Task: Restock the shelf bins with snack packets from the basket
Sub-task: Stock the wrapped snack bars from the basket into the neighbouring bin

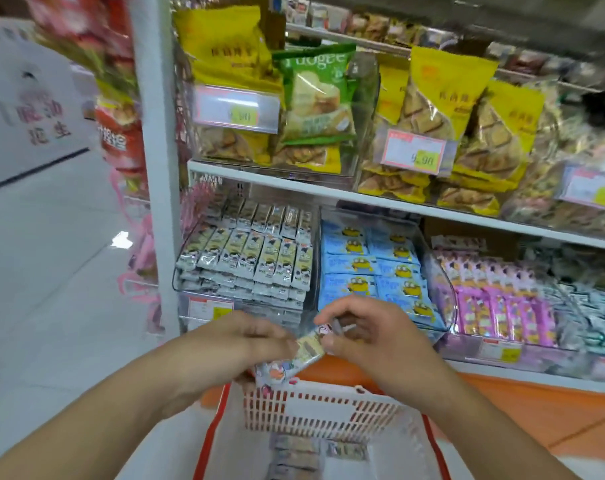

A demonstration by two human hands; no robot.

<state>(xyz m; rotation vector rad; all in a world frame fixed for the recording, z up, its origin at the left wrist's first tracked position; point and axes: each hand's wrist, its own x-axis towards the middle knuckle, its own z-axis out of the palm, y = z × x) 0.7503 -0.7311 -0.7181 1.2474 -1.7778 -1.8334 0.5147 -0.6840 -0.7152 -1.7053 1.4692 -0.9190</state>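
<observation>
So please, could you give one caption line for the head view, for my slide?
Both hands hold small snack packets above a red basket, facing stocked shelf bins.

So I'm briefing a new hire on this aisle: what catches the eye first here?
Both hands, left hand and right hand, hold snack packets over the red basket. Behind them sits the bin of blue cartoon packets, with yellow bags on the shelf above.

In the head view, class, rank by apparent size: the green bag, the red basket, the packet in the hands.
1. Red basket, though nearest the camera.
2. Green bag.
3. Packet, held by both hands.
</observation>
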